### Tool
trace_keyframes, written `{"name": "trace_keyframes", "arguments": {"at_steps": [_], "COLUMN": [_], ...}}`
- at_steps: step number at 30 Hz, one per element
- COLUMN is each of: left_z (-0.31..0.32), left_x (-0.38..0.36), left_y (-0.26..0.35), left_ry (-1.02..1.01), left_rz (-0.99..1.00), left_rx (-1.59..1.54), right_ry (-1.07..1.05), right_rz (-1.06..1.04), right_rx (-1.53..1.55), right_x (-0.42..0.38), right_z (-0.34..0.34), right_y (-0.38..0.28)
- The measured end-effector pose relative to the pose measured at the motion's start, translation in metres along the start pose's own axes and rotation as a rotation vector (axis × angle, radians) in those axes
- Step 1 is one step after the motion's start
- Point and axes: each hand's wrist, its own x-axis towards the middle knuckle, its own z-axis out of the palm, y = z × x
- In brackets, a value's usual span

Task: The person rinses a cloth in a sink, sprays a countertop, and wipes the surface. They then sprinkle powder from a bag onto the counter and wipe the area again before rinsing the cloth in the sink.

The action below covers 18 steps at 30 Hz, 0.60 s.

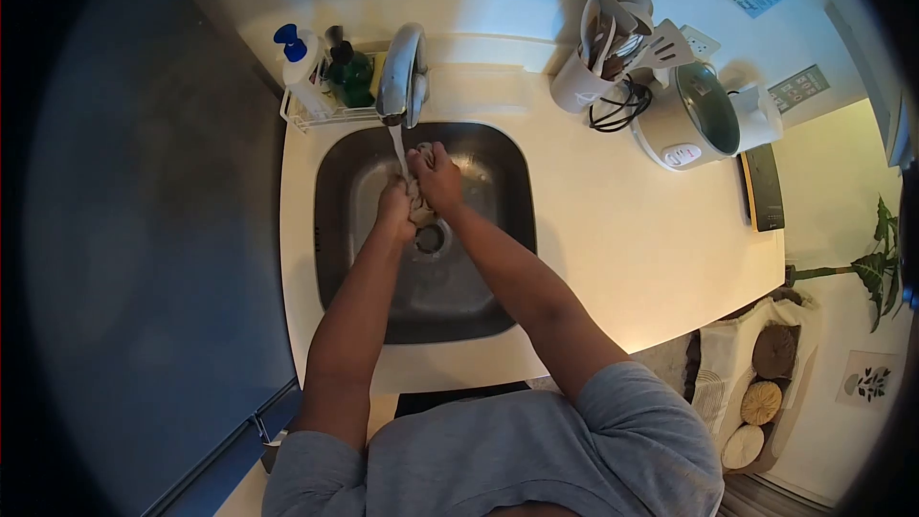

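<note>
A bunched beige cloth (415, 199) is gripped between both my hands, over the sink (450, 297). Lower on it and to the left, my left hand (393, 203) is closed around the cloth. My right hand (438, 180) is closed on its upper part, a little farther from me. From the chrome faucet (402, 77) a stream of water (397, 146) runs down onto the cloth and hands. Just below the cloth lies the round drain (430, 238). My fingers hide much of the cloth.
Behind the sink at left, a wire rack (330, 116) holds a white pump bottle (304, 72) and a green bottle (350, 77). On the counter (613, 230) at right stand a utensil holder (580, 84) and a rice cooker (689, 115). A dark blue surface (153, 230) borders the left side.
</note>
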Motion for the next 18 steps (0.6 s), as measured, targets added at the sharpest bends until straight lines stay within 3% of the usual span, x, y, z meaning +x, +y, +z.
{"name": "trace_keyframes", "arguments": {"at_steps": [2,3,5,6,8,9,11,12,13,14,15,16,18], "left_z": [-0.009,-0.010,-0.013,-0.023,-0.042,-0.053,-0.073,-0.067,-0.052,-0.040,-0.032,-0.023,-0.005], "left_x": [0.002,-0.007,-0.035,-0.035,-0.030,-0.015,0.024,0.022,0.015,0.012,0.009,0.003,-0.009], "left_y": [0.008,0.018,0.044,0.047,0.051,0.040,0.011,0.000,-0.021,-0.035,-0.037,-0.035,-0.022], "left_ry": [-0.121,-0.122,-0.199,-0.192,-0.243,-0.243,-0.320,-0.321,-0.470,-0.613,-0.610,-0.475,-0.207], "left_rz": [0.249,0.250,0.354,0.352,0.238,0.236,-0.157,-0.156,0.137,0.436,0.437,0.337,0.140], "left_rx": [0.116,0.119,0.250,0.247,-0.056,-0.055,-0.404,-0.404,-0.520,-0.629,-0.630,-0.497,-0.226], "right_ry": [-0.003,-0.001,-0.540,-0.547,-0.653,-0.652,-0.733,-0.631,-0.524,-0.523,-0.432,-0.321,-0.223], "right_rz": [-0.029,-0.030,0.051,0.053,-0.018,-0.017,0.190,0.158,0.127,0.127,-0.244,-0.599,-0.519], "right_rx": [0.168,0.171,0.030,0.028,0.411,0.412,1.265,0.972,0.681,0.679,0.269,-0.150,-0.203], "right_x": [0.007,0.005,-0.002,-0.002,0.000,-0.008,-0.037,-0.051,-0.063,-0.071,-0.078,-0.081,-0.044], "right_z": [0.005,-0.007,-0.040,-0.047,-0.056,-0.058,-0.052,-0.036,-0.020,-0.008,0.004,0.009,0.010], "right_y": [0.025,0.024,0.018,0.020,0.020,0.006,-0.038,-0.042,-0.045,-0.048,-0.050,-0.049,-0.028]}}
